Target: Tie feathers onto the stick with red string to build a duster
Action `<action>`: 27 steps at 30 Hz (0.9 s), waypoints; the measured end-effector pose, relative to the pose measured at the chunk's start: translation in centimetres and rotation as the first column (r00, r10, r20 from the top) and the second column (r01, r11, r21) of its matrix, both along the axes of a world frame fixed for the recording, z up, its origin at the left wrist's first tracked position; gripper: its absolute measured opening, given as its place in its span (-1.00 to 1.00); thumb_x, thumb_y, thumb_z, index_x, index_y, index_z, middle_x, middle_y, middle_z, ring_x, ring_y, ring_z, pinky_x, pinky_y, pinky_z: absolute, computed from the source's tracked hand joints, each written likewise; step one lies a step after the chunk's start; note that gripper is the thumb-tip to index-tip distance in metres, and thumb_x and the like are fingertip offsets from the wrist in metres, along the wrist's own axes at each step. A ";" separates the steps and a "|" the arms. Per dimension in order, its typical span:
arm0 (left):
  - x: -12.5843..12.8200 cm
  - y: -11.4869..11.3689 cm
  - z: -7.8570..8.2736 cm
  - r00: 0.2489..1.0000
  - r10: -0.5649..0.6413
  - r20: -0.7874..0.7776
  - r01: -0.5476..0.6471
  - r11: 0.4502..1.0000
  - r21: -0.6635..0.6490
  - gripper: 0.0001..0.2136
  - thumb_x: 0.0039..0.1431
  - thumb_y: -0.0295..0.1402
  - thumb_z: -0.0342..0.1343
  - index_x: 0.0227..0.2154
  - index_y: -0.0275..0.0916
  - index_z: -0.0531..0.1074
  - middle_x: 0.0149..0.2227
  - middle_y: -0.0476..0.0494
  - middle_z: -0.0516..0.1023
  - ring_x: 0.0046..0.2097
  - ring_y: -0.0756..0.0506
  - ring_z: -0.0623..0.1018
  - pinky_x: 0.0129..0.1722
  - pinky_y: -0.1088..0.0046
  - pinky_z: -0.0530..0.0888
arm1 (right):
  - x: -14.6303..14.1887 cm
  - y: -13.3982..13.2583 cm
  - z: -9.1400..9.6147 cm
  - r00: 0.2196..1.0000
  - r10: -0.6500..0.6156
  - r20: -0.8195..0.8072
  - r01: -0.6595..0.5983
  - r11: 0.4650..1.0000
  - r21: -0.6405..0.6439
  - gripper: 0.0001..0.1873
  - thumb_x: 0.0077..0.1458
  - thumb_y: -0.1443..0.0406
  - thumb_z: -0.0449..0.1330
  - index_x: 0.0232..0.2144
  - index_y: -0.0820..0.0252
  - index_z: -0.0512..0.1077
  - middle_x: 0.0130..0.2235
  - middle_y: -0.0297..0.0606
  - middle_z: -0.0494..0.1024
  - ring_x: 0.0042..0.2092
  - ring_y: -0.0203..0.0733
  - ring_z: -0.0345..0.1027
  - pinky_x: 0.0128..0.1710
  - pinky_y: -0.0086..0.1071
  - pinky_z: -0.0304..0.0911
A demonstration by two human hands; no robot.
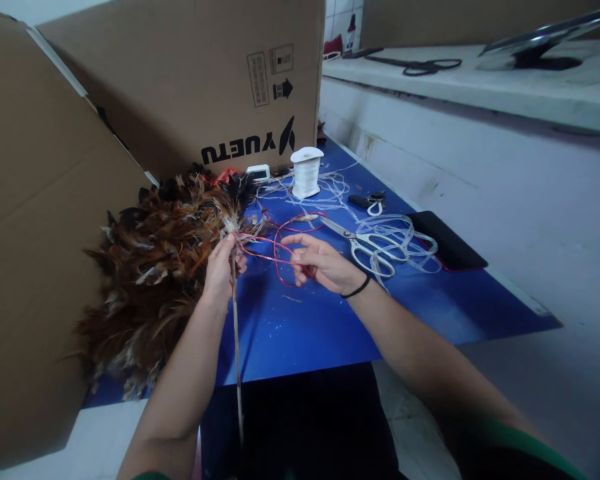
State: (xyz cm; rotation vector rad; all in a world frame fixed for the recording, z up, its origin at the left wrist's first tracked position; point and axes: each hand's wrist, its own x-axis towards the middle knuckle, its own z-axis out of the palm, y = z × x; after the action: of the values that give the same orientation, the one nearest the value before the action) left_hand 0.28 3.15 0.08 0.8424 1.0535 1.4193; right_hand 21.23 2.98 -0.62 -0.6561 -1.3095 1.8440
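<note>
My left hand (219, 268) is closed round a thin stick (237, 347) that slants down past the table's edge. Feathers (237, 200), dark at the tips and pale at the base, stand at the stick's upper end. Thin red cord (266, 257) runs in loops from there to my right hand (321, 264), whose fingers are closed on it. More cord curls on the blue table (300, 333) behind. A large heap of brown feathers (155, 267) lies left of my left hand.
Behind stand big cardboard boxes (170, 80). A white spool (307, 175), a small white device (258, 174), scissors (380, 247), black-handled snips (365, 201), clear ribbon (415, 233) and a dark phone or tablet (450, 240) lie on the table. Black scissors (425, 67) rest on the right-hand ledge (480, 87).
</note>
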 end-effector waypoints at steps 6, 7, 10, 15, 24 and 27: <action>-0.5 0.2 -0.2 1.000 0.022 0.019 -0.022 1.000 0.000 -0.68 -0.06 -0.12 0.21 -0.38 -0.27 0.39 -0.57 0.07 0.34 -0.66 0.15 0.27 -0.71 0.62 0.13 | 0.9 0.8 0.9 0.910 -0.297 0.288 0.223 0.939 0.260 -0.61 -0.13 0.30 0.26 -0.18 0.21 0.33 -0.52 -0.48 0.35 -0.63 -0.48 0.11 -0.65 -0.52 0.05; -0.5 0.2 -0.2 1.000 0.025 0.016 -0.025 1.000 -0.002 -0.69 -0.07 -0.12 0.21 -0.38 -0.27 0.38 -0.54 0.04 0.38 -0.64 0.15 0.30 -0.71 0.62 0.14 | 1.0 0.9 1.0 0.882 -0.350 0.316 0.250 0.915 0.316 -0.62 -0.15 0.30 0.27 -0.21 0.22 0.34 -0.51 -0.46 0.36 -0.60 -0.47 0.14 -0.62 -0.51 0.08; -0.5 0.2 -0.1 0.999 0.008 0.031 -0.009 1.000 0.004 -0.69 -0.06 -0.13 0.20 -0.39 -0.29 0.38 -0.50 -0.01 0.43 -0.63 0.13 0.33 -0.70 0.63 0.16 | 1.6 1.6 1.2 0.830 -0.461 0.313 0.305 0.846 0.437 -0.66 -0.17 0.31 0.28 -0.26 0.24 0.38 -0.48 -0.41 0.37 -0.52 -0.43 0.20 -0.54 -0.50 0.15; -0.6 0.2 0.0 0.998 -0.006 0.067 0.004 1.000 0.026 -0.69 -0.06 -0.16 0.22 -0.42 -0.33 0.38 -0.56 -0.01 0.39 -0.66 0.14 0.29 -0.75 0.64 0.09 | 2.7 2.1 1.9 0.776 -0.553 0.303 0.326 0.763 0.559 -0.73 -0.12 0.28 0.27 -0.29 0.24 0.44 -0.44 -0.35 0.42 -0.59 -0.48 0.04 -0.62 -0.49 -0.03; -0.8 0.4 -0.4 0.998 0.063 -0.006 -0.063 0.998 0.013 -0.68 -0.06 -0.12 0.20 -0.53 -0.30 0.32 -0.65 0.07 0.28 -0.72 0.14 0.22 -0.78 0.63 0.02 | 4.3 1.8 2.3 0.663 -0.590 0.460 0.121 0.691 0.713 -0.86 -0.04 0.24 0.22 -0.43 0.18 0.53 -0.41 -0.29 0.54 -0.41 -0.29 0.33 -0.38 -0.39 0.21; -0.6 0.3 -0.4 0.997 0.058 -0.045 -0.058 0.998 0.006 -0.71 -0.05 -0.16 0.18 -0.54 -0.31 0.33 -0.66 0.08 0.28 -0.72 0.14 0.22 -0.78 0.63 0.03 | 2.3 2.4 2.3 0.679 -0.535 0.503 0.030 0.704 0.709 -0.83 -0.05 0.25 0.23 -0.35 0.15 0.53 -0.29 -0.27 0.57 -0.24 -0.22 0.40 -0.23 -0.34 0.26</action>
State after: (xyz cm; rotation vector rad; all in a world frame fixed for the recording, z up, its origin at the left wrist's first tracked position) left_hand -0.36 3.49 -0.37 0.8568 1.1178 1.4576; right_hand 23.58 5.37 1.64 -1.1272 -2.0308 0.7202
